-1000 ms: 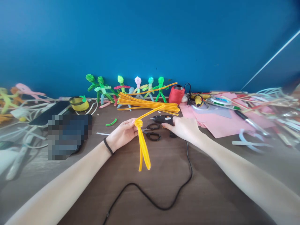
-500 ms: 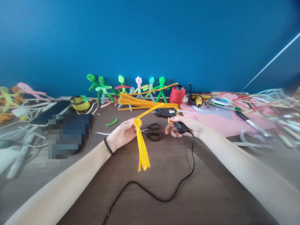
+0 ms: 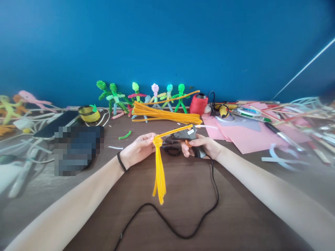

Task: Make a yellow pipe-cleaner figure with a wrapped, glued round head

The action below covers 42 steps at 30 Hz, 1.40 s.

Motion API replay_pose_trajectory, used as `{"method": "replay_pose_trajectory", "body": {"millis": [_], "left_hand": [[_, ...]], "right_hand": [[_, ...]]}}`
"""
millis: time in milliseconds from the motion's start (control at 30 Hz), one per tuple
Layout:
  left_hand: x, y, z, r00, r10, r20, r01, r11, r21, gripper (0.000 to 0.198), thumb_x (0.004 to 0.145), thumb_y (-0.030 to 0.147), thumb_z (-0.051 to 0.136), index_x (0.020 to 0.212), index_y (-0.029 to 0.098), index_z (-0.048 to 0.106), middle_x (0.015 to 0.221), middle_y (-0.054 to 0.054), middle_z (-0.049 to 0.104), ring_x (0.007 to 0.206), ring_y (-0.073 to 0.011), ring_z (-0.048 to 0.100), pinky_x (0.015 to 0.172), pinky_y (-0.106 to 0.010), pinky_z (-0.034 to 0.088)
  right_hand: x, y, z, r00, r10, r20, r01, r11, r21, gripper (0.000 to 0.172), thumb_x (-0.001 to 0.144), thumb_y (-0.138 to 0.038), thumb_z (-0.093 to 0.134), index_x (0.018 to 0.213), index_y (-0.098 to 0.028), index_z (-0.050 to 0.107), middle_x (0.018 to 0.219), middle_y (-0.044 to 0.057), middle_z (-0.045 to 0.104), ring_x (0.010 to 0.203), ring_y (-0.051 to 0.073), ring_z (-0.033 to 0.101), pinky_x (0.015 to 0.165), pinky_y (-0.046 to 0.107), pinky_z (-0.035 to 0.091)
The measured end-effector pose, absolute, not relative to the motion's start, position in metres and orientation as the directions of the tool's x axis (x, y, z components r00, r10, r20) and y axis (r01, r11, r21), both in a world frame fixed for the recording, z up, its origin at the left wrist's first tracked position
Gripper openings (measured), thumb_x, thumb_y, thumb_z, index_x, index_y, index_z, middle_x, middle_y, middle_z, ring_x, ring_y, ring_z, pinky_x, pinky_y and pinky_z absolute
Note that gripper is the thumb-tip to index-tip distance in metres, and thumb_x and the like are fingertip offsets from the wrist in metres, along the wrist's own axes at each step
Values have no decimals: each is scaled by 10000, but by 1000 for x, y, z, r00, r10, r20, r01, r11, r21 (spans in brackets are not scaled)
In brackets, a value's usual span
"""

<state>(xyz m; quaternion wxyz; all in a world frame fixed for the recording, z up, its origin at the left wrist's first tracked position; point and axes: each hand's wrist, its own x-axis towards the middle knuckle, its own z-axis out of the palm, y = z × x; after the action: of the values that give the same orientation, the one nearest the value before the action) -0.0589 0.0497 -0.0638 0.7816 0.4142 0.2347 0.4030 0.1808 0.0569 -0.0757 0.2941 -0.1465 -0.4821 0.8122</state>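
Observation:
Between thumb and fingers, my left hand [image 3: 140, 147] pinches a bundle of yellow pipe cleaners [image 3: 159, 170] at its wrapped knot. Its strands hang down, while one loose length sticks out to the right, in front of the glue gun. My right hand [image 3: 202, 145] is closed round the handle of a black hot glue gun [image 3: 178, 135], with fingers by the orange trigger. The gun's nozzle points left, close to the knot; whether it touches is hidden. A white glue stick protrudes from its back. Behind the gun, black-handled scissors [image 3: 171, 151] lie partly covered on the table.
More orange-yellow pipe cleaners [image 3: 164, 114] lie behind the hands, before a row of pipe-cleaner figures [image 3: 135, 91] along the blue wall. A red spool [image 3: 198, 104] and pink paper [image 3: 243, 139] are at right. A black cord [image 3: 180, 234] curves across the table. Phones [image 3: 56, 124] lie left.
The glue gun has come left and slightly down, nearer to the knot, and now covers more of the scissors. The loose pipe cleaner end has tilted lower and to the right.

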Motion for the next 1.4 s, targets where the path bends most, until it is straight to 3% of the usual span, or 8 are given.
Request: {"method": "replay_pose_trajectory", "body": {"millis": [67, 300, 533, 1033, 1400], "left_hand": [[-57, 49, -63, 564, 825, -35, -417, 321, 850, 169, 614, 221, 712, 632, 118, 579, 636, -16, 560, 613, -105, 502, 633, -247, 364], [-56, 47, -64, 557, 829, -40, -380, 297, 876, 183, 625, 254, 708, 669, 114, 600, 656, -23, 573, 639, -112, 510, 661, -249, 365], [-55, 47, -65, 542, 839, -50, -388, 303, 871, 150, 624, 199, 710, 650, 110, 591, 640, -20, 576, 618, -100, 509, 647, -232, 368], [-54, 46, -64, 548, 835, -52, -376, 302, 876, 139, 622, 201, 710, 652, 113, 606, 638, -14, 583, 613, -96, 505, 650, -230, 372], [-55, 46, -65, 549, 834, -52, -383, 307, 872, 152, 624, 205, 708, 641, 115, 588, 642, -21, 580, 621, -108, 513, 663, -245, 365]], "right_hand": [[180, 58, -76, -801, 596, 51, -310, -340, -888, 94, 726, -172, 560, 763, -88, 579, 695, 30, 567, 643, 125, 573, 667, 272, 425], [175, 54, -69, -797, 602, 37, -295, -335, -895, 165, 760, -197, 546, 629, -99, 524, 584, 6, 505, 567, 104, 506, 623, 274, 383], [174, 51, -69, -785, 618, 31, -318, -360, -877, 91, 764, -200, 537, 738, -124, 496, 530, -23, 483, 498, 87, 434, 569, 260, 352], [175, 53, -73, -791, 609, 50, -303, -319, -898, 211, 797, -255, 536, 636, -134, 473, 528, -31, 462, 488, 70, 388, 574, 255, 344], [174, 53, -73, -784, 620, 29, -288, -321, -902, 212, 796, -294, 540, 669, -153, 445, 525, -47, 447, 468, 67, 356, 565, 256, 346]]}}
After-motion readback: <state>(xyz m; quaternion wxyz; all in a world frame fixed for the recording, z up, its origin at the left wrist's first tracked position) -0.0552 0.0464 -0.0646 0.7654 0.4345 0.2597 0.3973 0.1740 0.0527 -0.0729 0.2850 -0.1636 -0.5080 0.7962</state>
